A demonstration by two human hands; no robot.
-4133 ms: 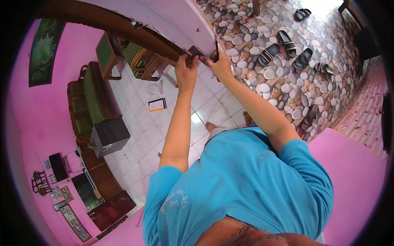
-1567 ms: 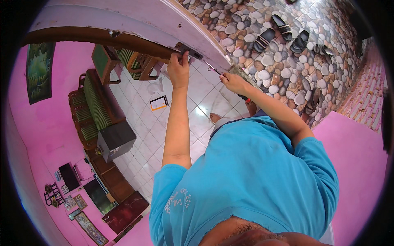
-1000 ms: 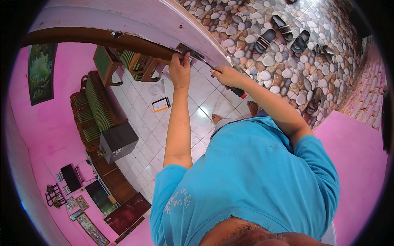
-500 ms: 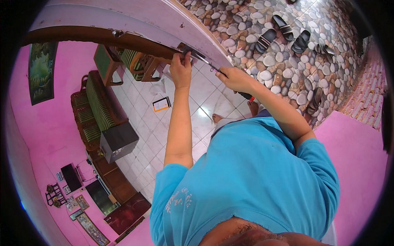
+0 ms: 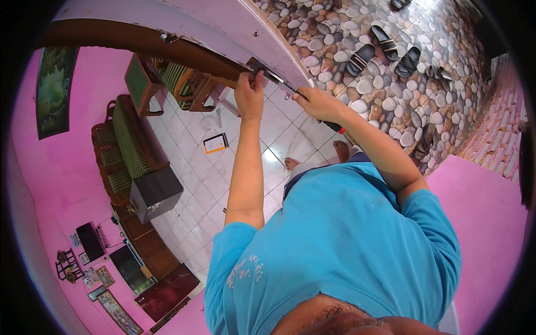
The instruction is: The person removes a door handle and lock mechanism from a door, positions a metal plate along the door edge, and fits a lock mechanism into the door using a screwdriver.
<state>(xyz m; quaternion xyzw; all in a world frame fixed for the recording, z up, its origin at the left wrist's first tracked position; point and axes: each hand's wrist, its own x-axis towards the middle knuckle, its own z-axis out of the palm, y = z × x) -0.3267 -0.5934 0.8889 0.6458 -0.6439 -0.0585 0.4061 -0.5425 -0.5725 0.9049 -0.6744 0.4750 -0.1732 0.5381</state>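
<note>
head view: the left hand (image 5: 249,94) is raised to the edge of a brown wooden door (image 5: 139,42), its fingers curled and pinched on a small metal fitting (image 5: 258,66) at that edge; how tightly they close cannot be told. just to its right, the right hand (image 5: 316,104) is wrapped shut around a screwdriver (image 5: 286,86), whose dark handle end with a red tip (image 5: 335,127) pokes out below the palm, toward the person's body. the screwdriver's long axis runs on a slant, from lower right at the handle to upper left at the thin metal shaft, so the tip points up and left toward the fitting, between the two hands. the shaft lies along the pale pink door frame (image 5: 234,22), which passes just above both hands. the hands are near each other but not touching.

below the left hand, well apart on the white tiled floor (image 5: 223,173), lies a small orange and white box (image 5: 215,143). left of the left forearm stand a green striped bench (image 5: 131,139) and a dark box (image 5: 156,192). right of and above the right hand, several sandals (image 5: 385,47) lie on a pebble-patterned floor (image 5: 346,33). below the right hand a bare foot (image 5: 341,151) shows on the tiles.
</note>
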